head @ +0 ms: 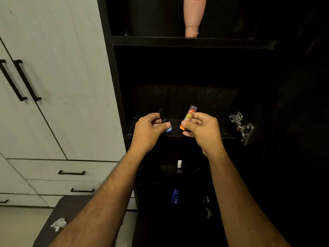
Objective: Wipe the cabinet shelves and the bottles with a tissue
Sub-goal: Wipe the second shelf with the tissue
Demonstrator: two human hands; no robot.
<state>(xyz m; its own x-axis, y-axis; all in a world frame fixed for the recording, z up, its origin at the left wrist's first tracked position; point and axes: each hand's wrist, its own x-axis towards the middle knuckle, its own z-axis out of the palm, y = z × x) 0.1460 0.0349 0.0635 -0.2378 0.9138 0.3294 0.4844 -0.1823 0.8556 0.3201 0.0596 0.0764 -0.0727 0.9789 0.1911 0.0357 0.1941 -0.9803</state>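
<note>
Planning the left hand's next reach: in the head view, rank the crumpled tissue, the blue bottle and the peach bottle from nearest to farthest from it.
From the left hand:
1. Blue bottle, lower shelf, below and right.
2. Peach bottle, top shelf, above and right.
3. Crumpled tissue, dark surface, far lower left.

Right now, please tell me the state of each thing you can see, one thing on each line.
Left hand: grips the black tube, tilted.
Right hand: grips the orange tube, tilted, orange cap down.
Pink bottle: stands cap-down on the upper shelf.
Small bottle with white cap: upright, lower shelf.
Blue bottle: further down, capped.
Tissue: crumpled, lying on the dark stool, untouched.
White drawers: closed.
</note>
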